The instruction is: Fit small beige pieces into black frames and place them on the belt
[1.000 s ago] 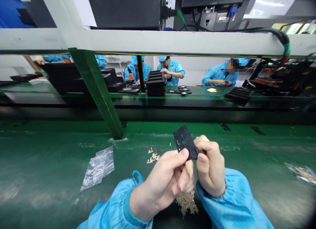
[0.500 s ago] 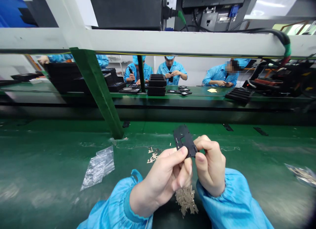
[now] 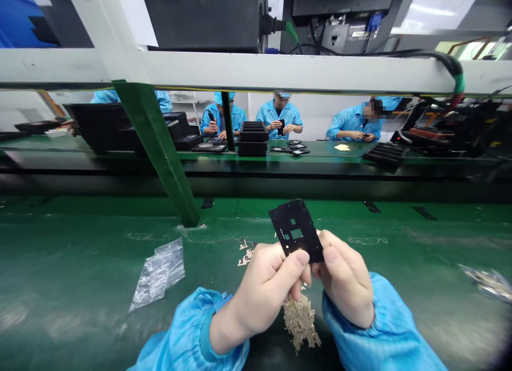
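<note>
On the green counter (image 3: 80, 264), clear plastic bags (image 3: 159, 274) lie at left, then small tan pieces (image 3: 248, 255). The left hand (image 3: 266, 291) has its grip pinching the lower edge of a black plate (image 3: 301, 236), above a tan heap (image 3: 301, 324). The right hand's (image 3: 349, 281) grip pinches the plate's lower right corner. Farther right lies a filled bag (image 3: 488, 280).

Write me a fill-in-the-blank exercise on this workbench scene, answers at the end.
1. The left hand holds a flat part coloured ____.
2. The sleeve on that arm is coloured ____.
3. The slanted post below the white beam is coloured ____.
4. The overlapping clear bags lie nearer the ____ hand.

Missing words: black; blue; green; left.
</note>
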`<state>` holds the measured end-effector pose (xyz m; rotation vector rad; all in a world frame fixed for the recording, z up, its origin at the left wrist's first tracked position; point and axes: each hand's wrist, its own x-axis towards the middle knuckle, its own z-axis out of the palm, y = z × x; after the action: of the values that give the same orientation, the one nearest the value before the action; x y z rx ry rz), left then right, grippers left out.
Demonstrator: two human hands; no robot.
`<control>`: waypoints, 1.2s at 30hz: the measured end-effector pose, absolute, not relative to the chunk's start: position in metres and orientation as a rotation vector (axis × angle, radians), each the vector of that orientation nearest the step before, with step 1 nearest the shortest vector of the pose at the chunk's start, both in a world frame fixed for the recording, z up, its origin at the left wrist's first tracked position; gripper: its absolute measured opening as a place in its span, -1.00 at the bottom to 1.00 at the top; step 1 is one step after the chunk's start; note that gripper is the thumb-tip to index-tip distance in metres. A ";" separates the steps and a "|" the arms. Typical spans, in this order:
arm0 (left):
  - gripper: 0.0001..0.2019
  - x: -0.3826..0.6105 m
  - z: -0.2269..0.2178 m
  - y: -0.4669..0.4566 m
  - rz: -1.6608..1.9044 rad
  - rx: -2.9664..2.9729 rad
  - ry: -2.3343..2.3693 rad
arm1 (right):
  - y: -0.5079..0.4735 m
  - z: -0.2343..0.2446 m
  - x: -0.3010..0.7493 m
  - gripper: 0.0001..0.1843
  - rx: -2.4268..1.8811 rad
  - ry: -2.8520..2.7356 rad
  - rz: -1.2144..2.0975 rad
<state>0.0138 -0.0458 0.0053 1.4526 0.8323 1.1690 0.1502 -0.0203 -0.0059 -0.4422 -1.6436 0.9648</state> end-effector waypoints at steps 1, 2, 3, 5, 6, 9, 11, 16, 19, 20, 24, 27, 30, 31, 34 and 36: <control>-0.55 0.014 0.005 -0.046 1.174 1.473 0.836 | -0.020 -0.005 0.150 -0.63 -0.453 -1.661 0.907; -0.55 0.014 0.005 -0.046 1.178 1.489 0.842 | -0.020 -0.003 0.150 -0.62 -0.460 -1.682 0.846; -0.56 0.013 0.004 -0.046 1.182 1.502 0.849 | -0.020 -0.002 0.149 -0.62 -0.466 -1.701 0.790; -0.56 0.013 0.002 -0.046 1.192 1.519 0.862 | -0.020 0.001 0.149 -0.59 -0.485 -1.724 0.708; -0.56 0.013 0.002 -0.046 1.197 1.521 0.865 | -0.021 0.002 0.149 -0.58 -0.500 -1.739 0.680; -0.56 0.013 0.001 -0.046 1.180 1.474 0.855 | -0.021 0.003 0.148 -0.56 -0.546 -1.775 0.613; -0.55 0.013 0.002 -0.044 1.138 1.392 0.840 | -0.021 0.002 0.149 -0.57 -0.563 -1.788 0.571; -0.53 0.013 0.005 -0.039 1.128 1.208 0.796 | -0.020 -0.004 0.147 -0.59 -0.470 -1.693 0.731; -0.52 0.013 0.005 -0.037 1.125 1.158 0.792 | -0.017 -0.006 0.147 -0.61 -0.457 -1.635 0.775; -0.52 0.013 0.005 -0.036 1.117 1.148 0.799 | -0.017 -0.005 0.147 -0.64 -0.463 -1.654 0.725; -0.52 0.012 0.006 -0.035 1.106 1.138 0.831 | -0.012 0.001 0.155 -0.79 -0.427 -1.897 0.294; -0.52 0.008 0.010 -0.037 1.112 1.213 0.874 | -0.008 0.006 0.161 -0.87 -0.417 -2.039 -0.082; -0.54 0.003 0.016 -0.042 1.104 1.377 0.969 | -0.008 0.011 0.163 -0.77 -0.442 -2.102 -0.338; -0.54 0.001 0.017 -0.044 1.098 1.432 0.999 | -0.009 0.012 0.163 -0.73 -0.446 -2.110 -0.393; -0.53 -0.004 0.021 -0.049 1.109 1.574 1.062 | -0.013 0.015 0.160 -0.60 -0.457 -2.112 -0.491; -0.54 -0.005 0.023 -0.052 1.129 1.649 1.091 | -0.015 0.017 0.158 -0.56 -0.473 -2.109 -0.530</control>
<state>-0.0047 -0.0520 0.0231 1.6494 1.0911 1.1288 0.1583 -0.0153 0.0168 -0.4733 -2.1092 -0.5297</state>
